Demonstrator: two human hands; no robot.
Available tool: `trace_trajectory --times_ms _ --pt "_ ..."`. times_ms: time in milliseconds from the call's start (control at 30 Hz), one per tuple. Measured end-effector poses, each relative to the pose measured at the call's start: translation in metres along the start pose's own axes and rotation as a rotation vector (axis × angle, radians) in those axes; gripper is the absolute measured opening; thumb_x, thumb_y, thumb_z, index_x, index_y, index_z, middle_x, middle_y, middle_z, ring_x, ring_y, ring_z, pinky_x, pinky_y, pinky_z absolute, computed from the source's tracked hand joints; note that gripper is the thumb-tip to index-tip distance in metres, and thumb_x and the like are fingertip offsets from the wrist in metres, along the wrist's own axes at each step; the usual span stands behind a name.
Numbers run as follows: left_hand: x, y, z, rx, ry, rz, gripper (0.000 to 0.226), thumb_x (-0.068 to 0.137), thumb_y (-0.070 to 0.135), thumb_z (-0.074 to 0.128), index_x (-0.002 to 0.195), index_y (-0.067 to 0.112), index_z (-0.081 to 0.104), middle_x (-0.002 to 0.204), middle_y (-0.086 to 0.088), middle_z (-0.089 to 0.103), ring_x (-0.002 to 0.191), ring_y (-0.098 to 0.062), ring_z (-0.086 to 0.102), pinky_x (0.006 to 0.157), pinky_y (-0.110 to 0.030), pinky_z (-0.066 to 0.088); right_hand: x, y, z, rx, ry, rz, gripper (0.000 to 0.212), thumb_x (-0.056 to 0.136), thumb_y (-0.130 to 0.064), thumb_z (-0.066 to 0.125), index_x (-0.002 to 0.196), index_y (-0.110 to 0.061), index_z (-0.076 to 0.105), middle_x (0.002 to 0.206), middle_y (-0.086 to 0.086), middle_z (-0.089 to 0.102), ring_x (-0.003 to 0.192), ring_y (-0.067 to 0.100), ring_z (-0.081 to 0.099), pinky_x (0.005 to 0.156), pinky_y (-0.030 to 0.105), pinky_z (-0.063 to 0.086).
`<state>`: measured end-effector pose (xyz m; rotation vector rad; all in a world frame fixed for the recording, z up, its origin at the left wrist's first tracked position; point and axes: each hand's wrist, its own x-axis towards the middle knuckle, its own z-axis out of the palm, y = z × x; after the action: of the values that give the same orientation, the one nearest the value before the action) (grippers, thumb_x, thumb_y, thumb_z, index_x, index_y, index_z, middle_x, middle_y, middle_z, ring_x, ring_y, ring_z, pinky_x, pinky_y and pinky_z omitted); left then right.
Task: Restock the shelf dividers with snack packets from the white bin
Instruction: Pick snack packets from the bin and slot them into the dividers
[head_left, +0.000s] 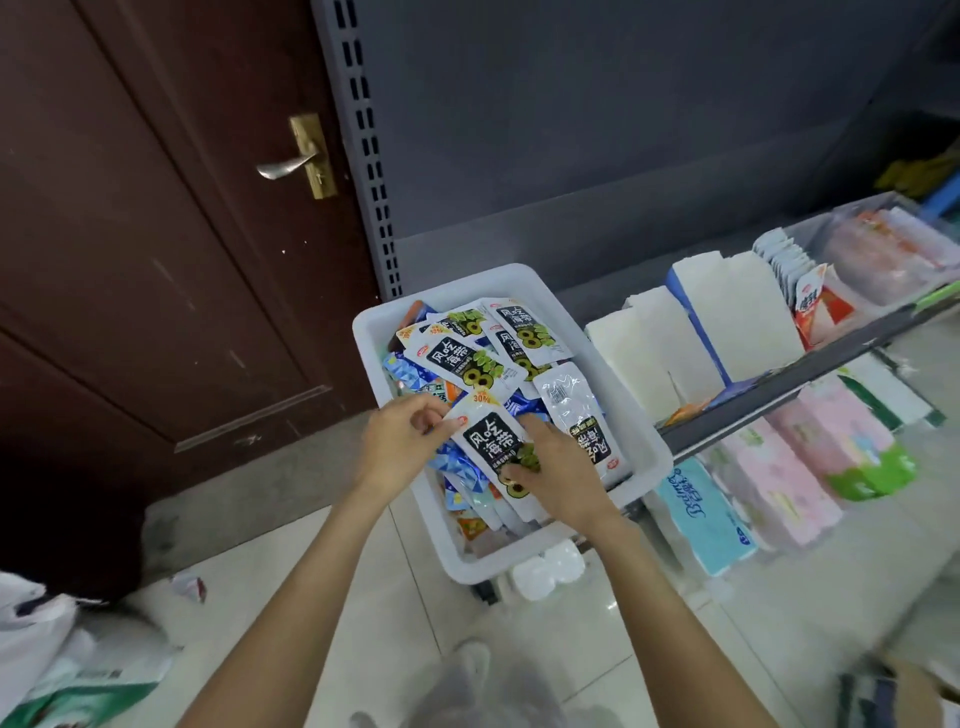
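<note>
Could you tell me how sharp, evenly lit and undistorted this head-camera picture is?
Head view: the packet held by the left hand and right hand over the white bin reads sharply; glare whitens the floor tiles; edges blur; wide-angle distortion bends the shelf upright; the lower-left corner is dark.

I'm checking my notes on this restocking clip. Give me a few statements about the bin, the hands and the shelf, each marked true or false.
1. Both hands are on the white-and-black seaweed snack packet in the white plastic bin. True.
2. The white plastic bin is empty. False: it is full of packets.
3. The left hand is on the brass door handle. False: it pinches the packet's top corner.
4. The right hand holds the packet's lower part. True.
5. White cardboard dividers stand on the shelf right of the bin. True.
</note>
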<state>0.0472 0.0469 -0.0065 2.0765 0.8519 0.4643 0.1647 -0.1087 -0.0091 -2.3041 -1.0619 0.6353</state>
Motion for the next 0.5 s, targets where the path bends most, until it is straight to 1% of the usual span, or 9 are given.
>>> trace_trajectory --times_ms 33,100,167,233,300,367,400,467,500 --pt "0.0 0.005 -0.002 -0.175 0.009 -0.043 0.01 0.078 0.027 0.074 0.081 0.03 0.065 0.079 0.011 0.063 0.073 0.0 0.054 0.068 -0.015 0.042 -0.002 -0.001 -0.005 0.119 -0.022 -0.011 0.036 0.088 -0.02 0.064 0.121 -0.015 0.053 0.113 0.006 0.064 0.1 0.024 0.06 0.083 0.036 0.049" --pt "-0.002 0.021 -0.006 -0.526 -0.016 -0.163 0.014 0.082 0.027 0.069 0.095 0.032 0.064 0.093 0.009 0.067 0.09 -0.006 0.062 0.079 -0.02 0.046 -0.01 -0.009 -0.02 0.512 -0.003 0.037 0.028 0.092 -0.019 0.06 0.12 -0.019 0.058 0.112 0.0 0.068 0.102 0.017 0.064 0.088 0.034 0.051" --pt "-0.004 0.037 -0.009 -0.67 -0.164 -0.245 0.027 0.085 0.033 0.064 0.111 0.032 0.059 0.106 0.006 0.067 0.098 -0.008 0.064 0.084 -0.024 0.049 -0.017 -0.015 -0.033 0.974 0.038 0.129 0.03 0.091 -0.014 0.059 0.119 -0.022 0.058 0.11 -0.003 0.07 0.101 0.015 0.066 0.086 0.03 0.053" --pt "-0.006 0.052 -0.005 -0.552 -0.377 -0.191 0.041 0.08 0.038 0.065 0.119 0.031 0.055 0.11 0.005 0.066 0.098 -0.008 0.065 0.085 -0.026 0.051 -0.02 -0.012 -0.041 1.192 0.114 0.182 0.042 0.087 -0.009 0.063 0.125 -0.024 0.052 0.112 0.0 0.069 0.101 0.02 0.067 0.083 0.034 0.055" --pt "-0.01 0.067 0.004 -0.441 -0.523 -0.127 0.047 0.078 0.033 0.069 0.122 0.03 0.052 0.109 0.006 0.065 0.093 -0.006 0.066 0.078 -0.024 0.053 -0.025 -0.007 -0.05 1.212 0.223 0.19 0.052 0.084 -0.006 0.066 0.127 -0.027 0.046 0.114 0.001 0.068 0.102 0.02 0.067 0.075 0.028 0.055" --pt "-0.011 0.079 0.018 -0.411 -0.555 -0.084 0.045 0.081 0.024 0.071 0.12 0.033 0.052 0.108 0.003 0.063 0.089 -0.008 0.067 0.072 -0.025 0.056 -0.034 0.001 -0.059 1.193 0.293 0.183 0.051 0.084 -0.006 0.067 0.124 -0.029 0.046 0.114 0.001 0.068 0.102 0.019 0.066 0.073 0.024 0.054" --pt "-0.009 0.085 0.027 -0.365 -0.543 -0.043 0.043 0.081 0.023 0.071 0.117 0.036 0.052 0.108 0.004 0.063 0.09 -0.009 0.066 0.073 -0.027 0.056 -0.038 0.007 -0.065 1.201 0.31 0.182 0.048 0.085 -0.009 0.066 0.124 -0.028 0.047 0.113 0.0 0.069 0.103 0.02 0.066 0.077 0.027 0.054" --pt "-0.003 0.097 0.042 -0.215 -0.526 0.047 0.041 0.081 0.025 0.071 0.115 0.04 0.052 0.105 0.014 0.058 0.094 -0.005 0.061 0.081 -0.029 0.053 -0.048 0.021 -0.081 1.206 0.371 0.208 0.039 0.088 -0.019 0.062 0.126 -0.025 0.051 0.112 -0.001 0.069 0.103 0.019 0.065 0.088 0.035 0.051" --pt "0.0 0.103 0.048 -0.156 -0.528 0.088 0.04 0.082 0.026 0.07 0.116 0.038 0.053 0.102 0.019 0.054 0.095 -0.002 0.057 0.084 -0.027 0.05 -0.053 0.032 -0.092 1.19 0.427 0.221 0.035 0.09 -0.022 0.06 0.124 -0.021 0.054 0.11 0.0 0.07 0.101 0.018 0.065 0.089 0.036 0.049"
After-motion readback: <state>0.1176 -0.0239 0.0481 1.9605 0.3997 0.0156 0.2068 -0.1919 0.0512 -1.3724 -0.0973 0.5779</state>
